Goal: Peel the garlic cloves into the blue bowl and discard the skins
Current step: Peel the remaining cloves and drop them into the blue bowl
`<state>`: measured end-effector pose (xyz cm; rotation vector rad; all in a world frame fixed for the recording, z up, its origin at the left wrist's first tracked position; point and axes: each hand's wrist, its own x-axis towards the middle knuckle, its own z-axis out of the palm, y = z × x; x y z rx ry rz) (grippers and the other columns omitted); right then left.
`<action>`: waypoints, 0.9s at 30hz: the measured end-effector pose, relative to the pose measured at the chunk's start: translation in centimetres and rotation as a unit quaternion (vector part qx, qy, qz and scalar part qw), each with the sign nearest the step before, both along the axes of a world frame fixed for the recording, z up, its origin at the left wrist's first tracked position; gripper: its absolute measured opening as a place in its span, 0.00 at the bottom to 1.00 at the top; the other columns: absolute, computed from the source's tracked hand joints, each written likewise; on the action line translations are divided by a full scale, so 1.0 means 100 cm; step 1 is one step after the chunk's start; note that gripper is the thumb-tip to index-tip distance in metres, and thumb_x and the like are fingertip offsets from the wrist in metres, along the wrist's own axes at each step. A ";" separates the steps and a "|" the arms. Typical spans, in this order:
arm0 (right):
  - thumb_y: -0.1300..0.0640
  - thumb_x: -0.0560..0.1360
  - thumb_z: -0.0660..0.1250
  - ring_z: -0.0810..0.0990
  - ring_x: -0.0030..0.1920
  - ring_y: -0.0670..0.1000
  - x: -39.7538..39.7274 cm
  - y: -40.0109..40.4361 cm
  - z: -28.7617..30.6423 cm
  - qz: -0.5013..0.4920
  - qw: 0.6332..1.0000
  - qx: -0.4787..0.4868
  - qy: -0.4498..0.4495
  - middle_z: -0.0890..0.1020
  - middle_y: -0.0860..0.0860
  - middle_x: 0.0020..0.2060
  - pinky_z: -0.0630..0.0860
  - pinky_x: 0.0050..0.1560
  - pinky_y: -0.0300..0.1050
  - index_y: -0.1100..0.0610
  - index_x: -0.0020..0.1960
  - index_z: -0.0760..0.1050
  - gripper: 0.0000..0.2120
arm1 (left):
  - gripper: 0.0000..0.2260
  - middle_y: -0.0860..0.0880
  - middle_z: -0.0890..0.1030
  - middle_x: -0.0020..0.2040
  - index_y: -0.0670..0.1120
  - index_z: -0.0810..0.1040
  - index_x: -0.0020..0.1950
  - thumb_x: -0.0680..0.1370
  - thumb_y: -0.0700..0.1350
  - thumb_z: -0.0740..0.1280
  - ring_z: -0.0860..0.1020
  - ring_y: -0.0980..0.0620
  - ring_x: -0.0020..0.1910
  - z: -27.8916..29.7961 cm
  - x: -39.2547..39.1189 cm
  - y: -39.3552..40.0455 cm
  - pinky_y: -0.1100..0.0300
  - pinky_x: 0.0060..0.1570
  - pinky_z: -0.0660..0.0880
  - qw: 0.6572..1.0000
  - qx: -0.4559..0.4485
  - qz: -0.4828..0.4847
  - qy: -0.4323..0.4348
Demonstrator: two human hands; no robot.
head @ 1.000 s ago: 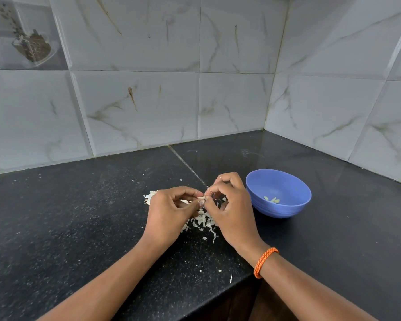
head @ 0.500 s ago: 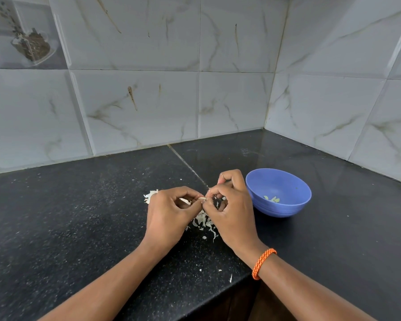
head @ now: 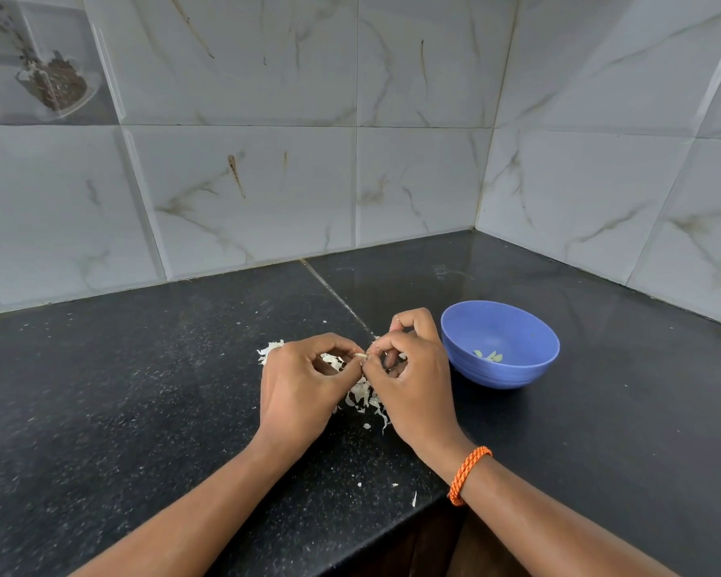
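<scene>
**Pale clove pinched between two hands**

Pale, the small papery garlic clove [head: 361, 356] sits between the fingertips of the left hand [head: 300, 385] and right hand [head: 413, 381], both curled and pinching it above a heap of white flaky skins [head: 363, 397] on the black speckled stone counter [head: 142, 389]. Just right stands the round blue plastic bowl [head: 517, 368], holding a few peeled pieces.

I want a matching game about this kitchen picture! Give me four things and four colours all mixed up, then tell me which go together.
Things:
1. bowl
2. wristband
3. garlic skins
4. counter

Colours:
A. black with specks
B. orange
C. blue
D. whitish

Pairs: 1-C, 2-B, 3-D, 4-A
</scene>
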<state>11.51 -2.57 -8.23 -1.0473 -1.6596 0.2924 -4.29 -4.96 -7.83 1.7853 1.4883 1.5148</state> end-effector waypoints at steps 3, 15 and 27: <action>0.62 0.73 0.78 0.78 0.37 0.51 -0.001 -0.001 -0.001 -0.009 1.000 0.009 -0.012 0.72 0.44 0.52 0.79 0.36 0.48 0.54 0.40 0.81 0.08 | 0.04 0.53 0.87 0.35 0.58 0.88 0.44 0.77 0.48 0.78 0.83 0.48 0.30 0.001 0.001 -0.001 0.45 0.35 0.81 1.000 0.001 0.011 0.008; 0.61 0.73 0.78 0.77 0.35 0.50 -0.003 -0.003 0.000 -0.031 0.999 0.004 -0.030 0.71 0.42 0.52 0.79 0.33 0.49 0.54 0.38 0.79 0.09 | 0.06 0.55 0.88 0.39 0.53 0.89 0.44 0.77 0.42 0.78 0.86 0.49 0.32 0.003 0.005 -0.004 0.41 0.39 0.84 0.999 -0.023 -0.003 -0.036; 0.60 0.73 0.77 0.78 0.35 0.48 -0.002 -0.002 -0.001 -0.051 0.995 -0.022 -0.079 0.69 0.40 0.49 0.76 0.31 0.44 0.53 0.36 0.77 0.12 | 0.06 0.53 0.88 0.40 0.50 0.88 0.42 0.75 0.39 0.78 0.87 0.49 0.31 0.005 0.007 -0.003 0.42 0.40 0.85 0.996 -0.068 -0.018 -0.056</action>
